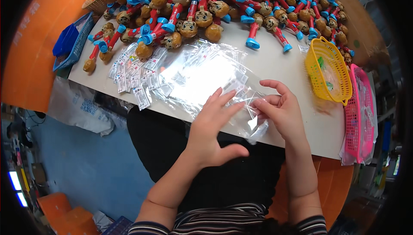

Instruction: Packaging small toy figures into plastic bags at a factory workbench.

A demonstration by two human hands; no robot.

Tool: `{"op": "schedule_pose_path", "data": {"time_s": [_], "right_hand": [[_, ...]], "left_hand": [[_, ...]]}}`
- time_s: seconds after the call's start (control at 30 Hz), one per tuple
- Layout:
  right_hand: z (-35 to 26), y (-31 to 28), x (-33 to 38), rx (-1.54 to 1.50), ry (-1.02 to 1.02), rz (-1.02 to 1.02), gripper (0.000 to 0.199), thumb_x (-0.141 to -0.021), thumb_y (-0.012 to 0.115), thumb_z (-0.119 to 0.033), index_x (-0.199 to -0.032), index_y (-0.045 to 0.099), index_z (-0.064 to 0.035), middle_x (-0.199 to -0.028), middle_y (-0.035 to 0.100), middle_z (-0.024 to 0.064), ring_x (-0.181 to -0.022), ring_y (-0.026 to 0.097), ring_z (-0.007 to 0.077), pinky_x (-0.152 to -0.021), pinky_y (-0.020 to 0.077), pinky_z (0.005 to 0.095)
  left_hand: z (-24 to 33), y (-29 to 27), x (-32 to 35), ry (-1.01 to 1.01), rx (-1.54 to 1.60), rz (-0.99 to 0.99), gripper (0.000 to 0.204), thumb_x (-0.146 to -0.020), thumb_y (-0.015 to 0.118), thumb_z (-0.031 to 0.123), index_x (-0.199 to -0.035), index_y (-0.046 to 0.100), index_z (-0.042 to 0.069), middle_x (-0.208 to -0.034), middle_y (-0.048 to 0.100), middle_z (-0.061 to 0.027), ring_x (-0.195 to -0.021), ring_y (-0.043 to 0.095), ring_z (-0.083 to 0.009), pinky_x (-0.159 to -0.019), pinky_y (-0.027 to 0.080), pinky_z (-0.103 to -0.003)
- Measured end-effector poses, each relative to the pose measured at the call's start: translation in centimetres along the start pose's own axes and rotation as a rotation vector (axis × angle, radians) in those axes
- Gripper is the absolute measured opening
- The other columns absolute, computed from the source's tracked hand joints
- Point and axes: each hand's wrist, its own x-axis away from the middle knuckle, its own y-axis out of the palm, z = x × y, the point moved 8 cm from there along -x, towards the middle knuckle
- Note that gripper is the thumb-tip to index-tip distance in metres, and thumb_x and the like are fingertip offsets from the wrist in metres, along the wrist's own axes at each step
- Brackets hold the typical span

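Near the table's front edge, my right hand point(282, 112) pinches the edge of a clear plastic bag point(257, 132) between thumb and fingers. The bag hangs partly over the edge and catches the light. To its left, my left hand point(211, 129) is open with the fingers spread and the thumb apart; it holds nothing. Beyond the left fingertips lie flat clear plastic bags point(183, 69), glaring in the light. Small printed paper slips point(141, 97) are scattered to the left of the bags, some under the plastic.
A large heap of toy figures point(203, 18) with brown heads, red bodies and blue feet covers the table's far side. On the right stand a yellow basket point(316, 82) and a pink basket point(352, 125). A blue basket point(81, 41) sits at the far left edge.
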Motion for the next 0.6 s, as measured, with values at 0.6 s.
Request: {"op": "schedule_pose_path", "data": {"time_s": [0.6], "right_hand": [[-0.6,1.0,0.5,0.118,-0.163,-0.088,0.036,-0.083,0.068,-0.003,-0.114,0.050,-0.0004,-0.069,0.059,0.0028,-0.062,0.060,0.0079,-0.056,0.0491,0.0201]], "left_hand": [[-0.4,4.1,0.3,-0.276,-0.473,0.077,0.045,-0.076,0.068,0.018,-0.117,0.055,0.002,-0.118,0.058,-0.0197,-0.113,0.053,-0.0408,-0.097,0.038,-0.054]]}}
